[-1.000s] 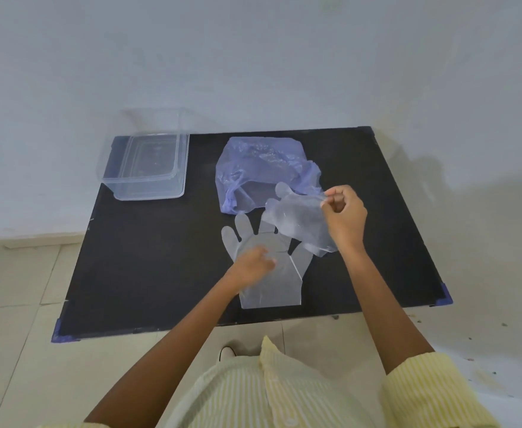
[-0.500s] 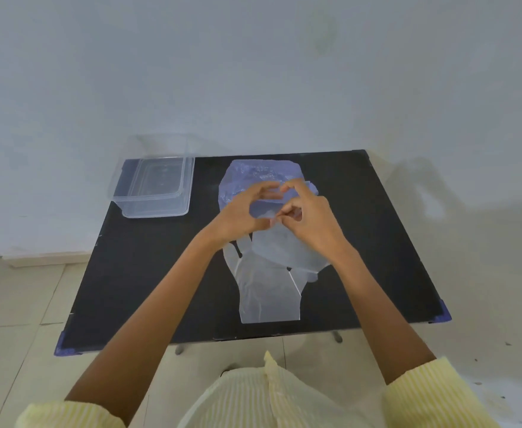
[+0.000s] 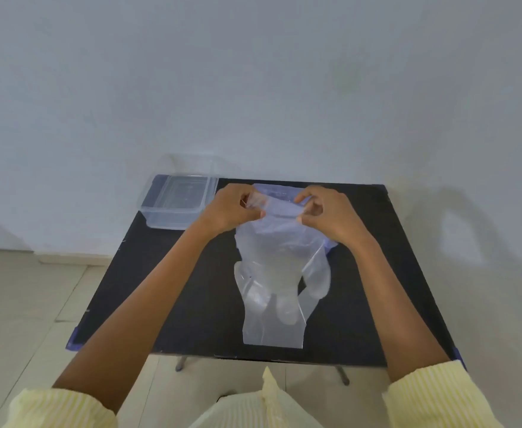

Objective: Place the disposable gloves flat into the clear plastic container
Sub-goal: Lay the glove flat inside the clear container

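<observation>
**Thin glove held by its cuff, with the container off to the left**

The left hand and the right hand each pinched a top corner of a thin, translucent disposable glove, the grip of both closed on the cuff edge between thumb and fingertips; the film hung down from that pinch, slack and creased, its finger end drooping toward the black worktop. A second flat clear glove lay on the worktop directly beneath it, cuff toward the person; a crumpled bluish plastic bag sat just behind the hands.

The risk, to my eye, lay in the film itself; so light a sheet could cling to itself or fold as it was carried, and then it would not go in flat. The hanging fingers looked close to or touching the glove below; whether they touched I could not tell, but a drag there might pull that one askew. A pinch on so little edge could also slip.

The clear rectangular plastic container stood at the far left corner of the worktop, just beside the left hand and apparently empty; the held glove hung to its right, so it had to travel left and be lowered evenly.
</observation>
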